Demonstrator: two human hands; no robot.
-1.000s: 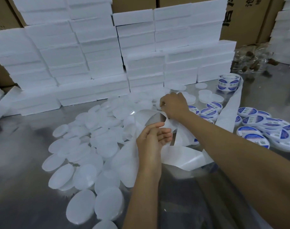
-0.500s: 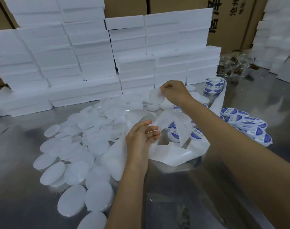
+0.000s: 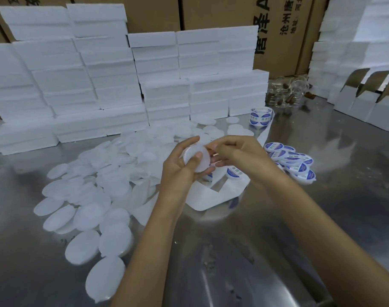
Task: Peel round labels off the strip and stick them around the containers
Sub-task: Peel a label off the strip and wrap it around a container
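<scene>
While the left hand [image 3: 180, 171] grips 1 blank round container [image 3: 196, 159] lifted off the table, thumb across its face and fingers curled behind, the flat side faces the right hand for labelling. Right hand [image 3: 237, 156] touches the container's right edge, fingertips pinched together, probably on a peeled label, but too blurred to tell. Label strip [image 3: 213, 196], spent white backing, lies crumpled just under both hands, trailing back to the roll [image 3: 261, 116] near the white boxes [image 3: 144, 85]. Unlabelled containers [image 3: 96, 196] spread left on the steel table [image 3: 233, 262]; labelled blue-and-white ones [image 3: 293, 160] piled right, so the sorting is by side. All containers look closed, contents hidden.
</scene>
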